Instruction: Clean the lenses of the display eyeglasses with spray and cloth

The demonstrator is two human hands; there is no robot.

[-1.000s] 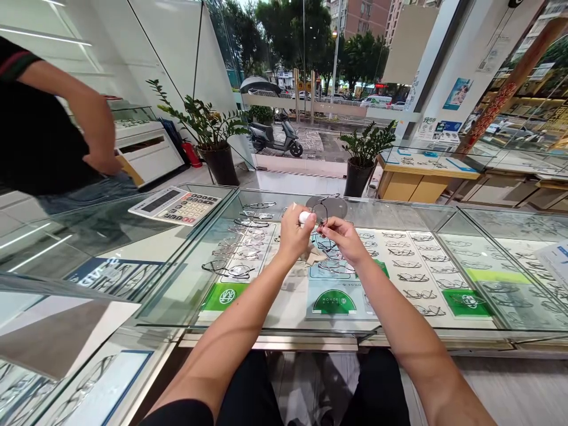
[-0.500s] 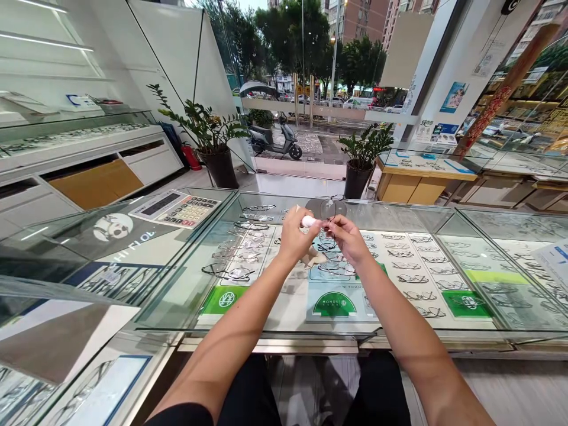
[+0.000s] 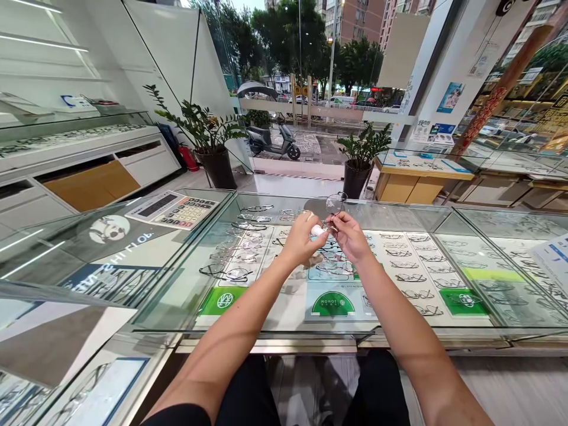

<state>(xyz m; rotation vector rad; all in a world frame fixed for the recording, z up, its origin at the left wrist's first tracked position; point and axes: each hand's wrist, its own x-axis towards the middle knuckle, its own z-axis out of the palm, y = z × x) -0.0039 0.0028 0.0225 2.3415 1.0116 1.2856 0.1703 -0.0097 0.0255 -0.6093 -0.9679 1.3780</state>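
My left hand [image 3: 302,239] is closed around a small white bottle [image 3: 316,231], and a beige cloth [image 3: 314,259] hangs below its palm. Close beside it, my right hand [image 3: 349,235] pinches a pair of thin-framed eyeglasses [image 3: 336,203]. One round lens rises above the right fingertips, while the rest of the frame is partly hidden by the fingers. The bottle's tip points toward the glasses; whether the two touch, I cannot tell. Both hands are above a glass display case [image 3: 284,326] holding rows of eyeglasses.
A large calculator [image 3: 174,209] lies on the counter at the left. Green brand cards [image 3: 333,303] sit among the frames in the case. Beyond the counter stand two potted plants [image 3: 217,168], and a scooter [image 3: 273,142] is parked outside the window.
My left hand has shifted slightly right and down, tilting the bottle. The eyeglasses have turned in my right hand, so a lens now shows higher above the fingers.
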